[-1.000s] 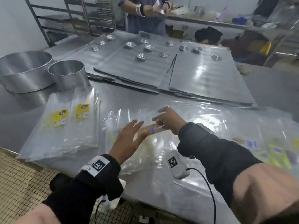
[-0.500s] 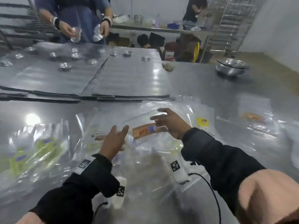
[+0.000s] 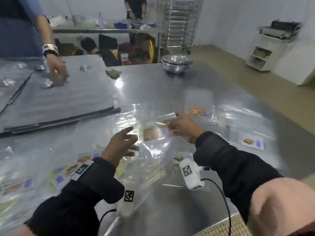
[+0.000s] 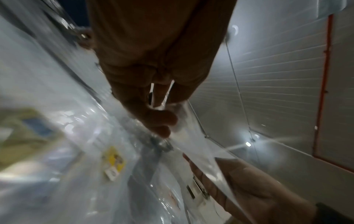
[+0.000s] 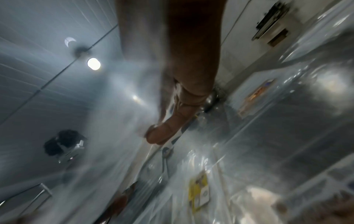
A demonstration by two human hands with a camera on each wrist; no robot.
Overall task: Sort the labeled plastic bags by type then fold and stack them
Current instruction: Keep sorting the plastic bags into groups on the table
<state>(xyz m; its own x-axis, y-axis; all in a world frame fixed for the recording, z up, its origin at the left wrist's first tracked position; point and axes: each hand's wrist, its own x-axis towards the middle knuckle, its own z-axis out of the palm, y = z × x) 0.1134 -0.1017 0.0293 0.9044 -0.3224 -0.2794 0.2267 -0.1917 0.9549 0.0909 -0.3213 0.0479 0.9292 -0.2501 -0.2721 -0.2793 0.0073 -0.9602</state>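
Observation:
Between my hands, a little above the steel table (image 3: 170, 92), hangs a clear plastic bag with an orange-brown label (image 3: 151, 133). My left hand (image 3: 132, 139) pinches its left edge, seen close in the left wrist view, where curled fingers (image 4: 161, 121) meet the film (image 4: 197, 148). My right hand (image 3: 172, 120) pinches the right edge beside the label; its fingertips (image 5: 162, 134) press on the film. An orange-labelled bag (image 3: 197, 111) lies flat just beyond my right hand. A bag with a blue-and-white label (image 3: 252, 141) lies to the right. Several mixed bags (image 3: 68, 169) are heaped at the left.
Stacked steel bowls (image 3: 176, 63) stand at the table's far edge. Grey trays (image 3: 56, 92) with small foil cups cover the far left, where another person's hand (image 3: 58, 72) works. The table's near edge (image 3: 221, 222) runs at the lower right. A tray rack (image 3: 177, 23) stands behind.
My view has swung right, away from the sorted stacks and round tins. Both hands have carried the orange-labelled bag rightward over the loose bags.

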